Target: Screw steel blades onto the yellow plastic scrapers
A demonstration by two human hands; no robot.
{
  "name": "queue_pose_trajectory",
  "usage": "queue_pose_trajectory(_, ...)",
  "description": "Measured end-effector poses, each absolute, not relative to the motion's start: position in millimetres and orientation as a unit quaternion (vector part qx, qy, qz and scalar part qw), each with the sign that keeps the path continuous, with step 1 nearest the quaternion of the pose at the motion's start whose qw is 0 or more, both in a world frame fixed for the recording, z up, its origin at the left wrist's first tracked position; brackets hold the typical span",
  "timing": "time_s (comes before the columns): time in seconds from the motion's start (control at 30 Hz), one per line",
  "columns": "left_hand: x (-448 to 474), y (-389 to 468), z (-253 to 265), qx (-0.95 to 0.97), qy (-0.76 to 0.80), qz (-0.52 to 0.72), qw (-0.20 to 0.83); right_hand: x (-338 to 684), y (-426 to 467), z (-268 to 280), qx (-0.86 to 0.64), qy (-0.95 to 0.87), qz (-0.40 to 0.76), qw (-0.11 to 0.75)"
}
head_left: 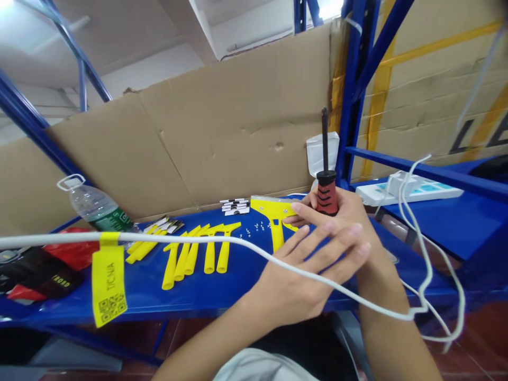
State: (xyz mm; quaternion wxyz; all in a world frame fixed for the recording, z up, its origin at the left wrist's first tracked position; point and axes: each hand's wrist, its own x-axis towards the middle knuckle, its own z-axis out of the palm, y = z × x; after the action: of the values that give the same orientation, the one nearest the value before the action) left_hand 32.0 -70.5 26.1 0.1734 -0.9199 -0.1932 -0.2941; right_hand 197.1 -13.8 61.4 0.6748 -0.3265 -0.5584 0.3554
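Note:
A screwdriver (327, 191) with a red and black handle stands nearly upright, shaft upward, in my right hand (351, 214). The fingers of that hand reach left to the edge of a yellow scraper (272, 207) with a wide blade, and partly cover it. My left hand (304, 278) is in front of the right one, its fingers stretched out and apart, with nothing visible in them. Small screws (257, 227) lie on the blue shelf beside the scraper. Left of them is a row of yellow scraper handles (189, 256).
A white cable (222, 239) with a yellow tag (109, 286) crosses in front of the shelf and my hands. Black-and-white pieces (236, 206) lie by the cardboard wall (238, 132). A bottle (99, 206) leans at left; a power strip (440, 193) sits at right.

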Motion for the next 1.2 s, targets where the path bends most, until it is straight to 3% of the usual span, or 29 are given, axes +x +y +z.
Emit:
queue_pose_trajectory(0.17, 13, -64, -1, -0.831, -0.320, -0.431, 0.146, 193, -16, 61, -0.334, -0.569, 0.398, 0.638)
queue_pose_trajectory(0.3, -3, -55, -26, -0.796, -0.360, -0.483, 0.069, 188, -14, 58, -0.354, -0.598, 0.410, 0.591)
queue_pose_trajectory(0.37, -7, -58, -35, -0.765, -0.365, -0.530, -0.028, 186, -13, 57, -0.408, -0.626, 0.357, 0.561)
queue_pose_trajectory(0.53, -21, -76, -36, -0.543, -0.399, -0.616, -0.408, 191, -12, 59, -0.457, -0.650, 0.182, 0.579)
queue_pose_trajectory(0.63, -33, -80, -26, -0.466, -0.400, -0.603, -0.509, 197, -12, 59, -0.434, -0.665, 0.144, 0.590)
queue_pose_trajectory(0.9, -45, -79, -17, -0.550, -0.460, -0.497, -0.489, 209, -11, 53, -0.361, -0.724, 0.137, 0.571)
queue_pose_trajectory(1.2, -51, -76, -29, -0.602, -0.469, -0.453, -0.461, 206, -28, 56, -0.314, -0.664, 0.199, 0.649)
